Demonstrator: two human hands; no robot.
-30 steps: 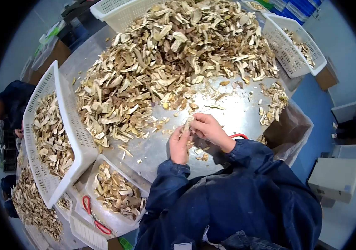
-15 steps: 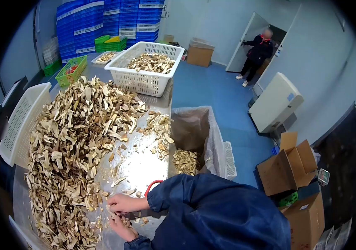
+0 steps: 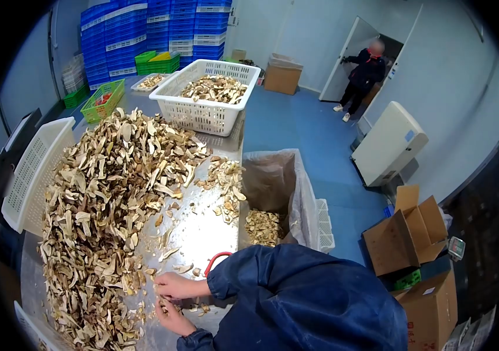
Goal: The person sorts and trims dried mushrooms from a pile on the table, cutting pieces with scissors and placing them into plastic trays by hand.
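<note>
Over the metal table's near edge, both my hands work close together beside a large heap of dried mushroom slices (image 3: 103, 205). My right hand (image 3: 174, 285), the upper one, is closed with its fingertips pinched; what lies in them is too small to make out. Just below it, my left hand (image 3: 173, 320) curls its fingers around a pale mushroom slice (image 3: 164, 302). A few loose bits lie on the metal beside the hands. A red loop-shaped handle (image 3: 216, 257) shows by my right sleeve, its other end hidden.
A white basket (image 3: 202, 120) of slices stands at the table's far end, near a green basket (image 3: 102, 105). Another white basket (image 3: 36, 169) leans along the left. A lined bin (image 3: 308, 193) holds slices below the edge. A person (image 3: 366, 73) stands at the door.
My hands have drawn slightly apart, and the slice that lay between them is now lower, at my left fingers. The view has shifted a little. The heap looks the same.
</note>
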